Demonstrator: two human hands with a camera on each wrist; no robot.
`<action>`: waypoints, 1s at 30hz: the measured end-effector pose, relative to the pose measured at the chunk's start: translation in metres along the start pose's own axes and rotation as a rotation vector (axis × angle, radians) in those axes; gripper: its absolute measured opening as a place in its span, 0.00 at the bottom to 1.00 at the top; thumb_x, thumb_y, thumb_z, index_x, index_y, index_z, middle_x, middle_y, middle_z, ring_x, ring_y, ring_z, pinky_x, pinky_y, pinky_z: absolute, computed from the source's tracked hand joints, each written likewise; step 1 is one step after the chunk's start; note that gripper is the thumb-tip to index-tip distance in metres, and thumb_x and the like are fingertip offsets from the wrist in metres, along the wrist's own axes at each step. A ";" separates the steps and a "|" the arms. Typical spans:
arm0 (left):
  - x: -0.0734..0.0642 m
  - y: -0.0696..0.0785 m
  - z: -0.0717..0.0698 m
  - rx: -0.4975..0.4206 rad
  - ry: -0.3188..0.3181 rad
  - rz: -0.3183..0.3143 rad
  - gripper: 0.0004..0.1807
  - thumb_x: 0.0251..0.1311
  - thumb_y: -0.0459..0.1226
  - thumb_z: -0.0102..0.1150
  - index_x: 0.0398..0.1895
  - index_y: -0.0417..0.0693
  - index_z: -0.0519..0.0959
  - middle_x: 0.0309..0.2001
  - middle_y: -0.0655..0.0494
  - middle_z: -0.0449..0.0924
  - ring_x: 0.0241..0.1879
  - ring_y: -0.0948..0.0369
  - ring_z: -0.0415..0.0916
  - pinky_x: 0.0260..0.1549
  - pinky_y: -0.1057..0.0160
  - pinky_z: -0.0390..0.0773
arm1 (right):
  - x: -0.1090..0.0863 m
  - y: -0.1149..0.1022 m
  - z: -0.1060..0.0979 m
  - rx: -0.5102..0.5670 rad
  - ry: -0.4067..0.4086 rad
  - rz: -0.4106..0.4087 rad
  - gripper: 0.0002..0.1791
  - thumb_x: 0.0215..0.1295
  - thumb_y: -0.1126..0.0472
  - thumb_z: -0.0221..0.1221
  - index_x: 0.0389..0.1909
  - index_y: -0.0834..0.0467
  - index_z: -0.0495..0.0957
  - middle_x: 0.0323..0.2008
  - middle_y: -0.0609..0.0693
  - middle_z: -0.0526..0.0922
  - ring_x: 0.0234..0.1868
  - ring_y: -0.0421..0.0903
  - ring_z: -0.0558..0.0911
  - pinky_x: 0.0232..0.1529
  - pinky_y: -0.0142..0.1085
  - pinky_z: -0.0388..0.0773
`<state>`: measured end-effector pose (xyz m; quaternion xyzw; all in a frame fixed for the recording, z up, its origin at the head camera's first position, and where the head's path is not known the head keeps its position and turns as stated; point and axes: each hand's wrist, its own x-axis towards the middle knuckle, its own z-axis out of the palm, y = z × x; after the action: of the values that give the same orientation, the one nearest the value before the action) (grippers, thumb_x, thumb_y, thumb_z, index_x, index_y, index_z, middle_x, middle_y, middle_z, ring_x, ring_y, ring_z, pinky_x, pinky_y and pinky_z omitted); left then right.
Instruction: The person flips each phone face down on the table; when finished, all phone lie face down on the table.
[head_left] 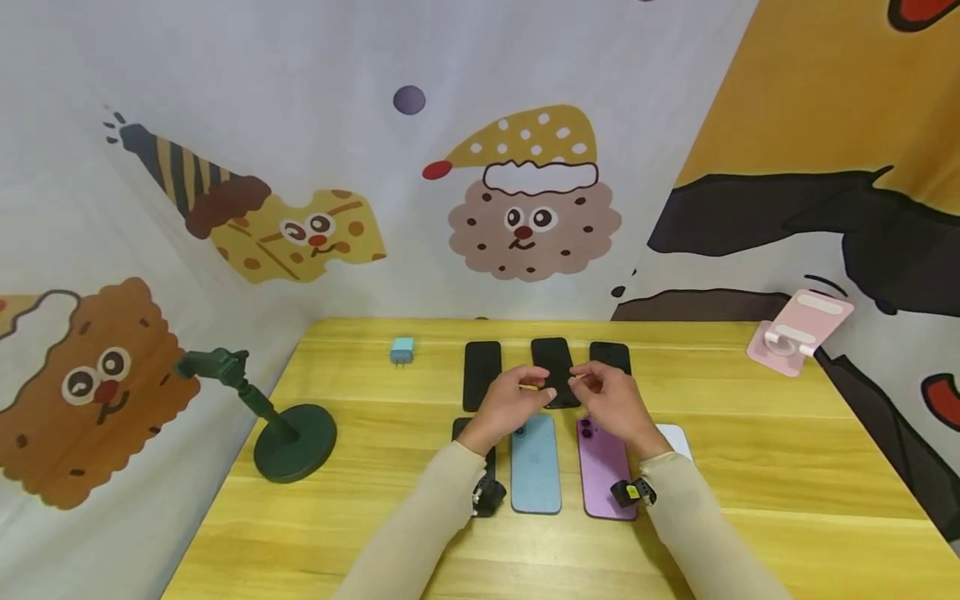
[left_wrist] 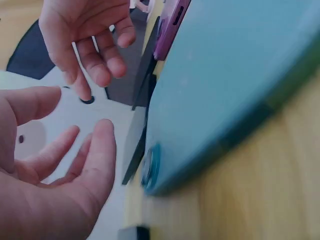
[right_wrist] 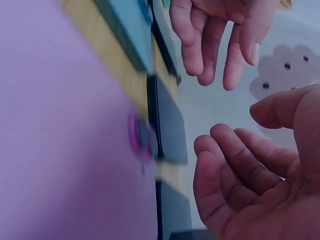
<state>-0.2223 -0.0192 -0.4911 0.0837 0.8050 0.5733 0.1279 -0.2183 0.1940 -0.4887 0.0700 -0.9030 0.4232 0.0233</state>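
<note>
Both hands hover over phones laid in two rows, and neither holds anything. My left hand (head_left: 512,404), fingers loosely bent, is above the top of a blue phone (head_left: 536,467) lying back side up. Across a small gap, my right hand (head_left: 611,404) hangs over the camera end of a purple phone (head_left: 603,471). Between the fingertips shows the middle black phone (head_left: 553,362) of the back row. Black phones to its left (head_left: 482,367) and right (head_left: 611,354) lie partly behind the hands. A front black phone (head_left: 461,428) and a white phone (head_left: 675,437) are partly covered by the arms.
A dark green stand (head_left: 294,442) with a round base is at the table's left. A blue charger plug (head_left: 402,350) lies near the back edge. At the back right stands a pink phone holder (head_left: 802,329). A printed cloth (head_left: 315,83) hangs behind the wooden table (head_left: 750,450).
</note>
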 end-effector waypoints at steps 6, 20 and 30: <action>0.026 0.001 0.026 -0.092 0.008 0.009 0.26 0.71 0.42 0.67 0.69 0.47 0.78 0.62 0.48 0.82 0.57 0.55 0.84 0.51 0.56 0.86 | 0.010 0.014 -0.019 -0.026 0.026 0.013 0.20 0.79 0.54 0.59 0.63 0.61 0.82 0.50 0.59 0.88 0.50 0.56 0.86 0.49 0.49 0.84; 0.048 0.019 0.072 -0.114 -0.035 -0.053 0.34 0.70 0.42 0.69 0.77 0.52 0.71 0.73 0.46 0.73 0.69 0.51 0.77 0.64 0.49 0.81 | 0.016 0.044 -0.040 -0.018 0.056 0.187 0.27 0.81 0.49 0.56 0.71 0.62 0.75 0.64 0.66 0.81 0.64 0.65 0.81 0.64 0.59 0.80; 0.047 0.027 0.077 -0.062 -0.019 -0.068 0.33 0.71 0.43 0.67 0.77 0.51 0.71 0.72 0.44 0.75 0.68 0.52 0.78 0.63 0.49 0.81 | 0.011 0.050 -0.045 -0.008 0.002 0.295 0.34 0.80 0.47 0.56 0.75 0.67 0.68 0.72 0.71 0.71 0.70 0.68 0.73 0.67 0.62 0.76</action>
<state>-0.2445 0.0719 -0.4948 0.0578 0.7878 0.5926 0.1576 -0.2376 0.2591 -0.4963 -0.0638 -0.9051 0.4186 -0.0379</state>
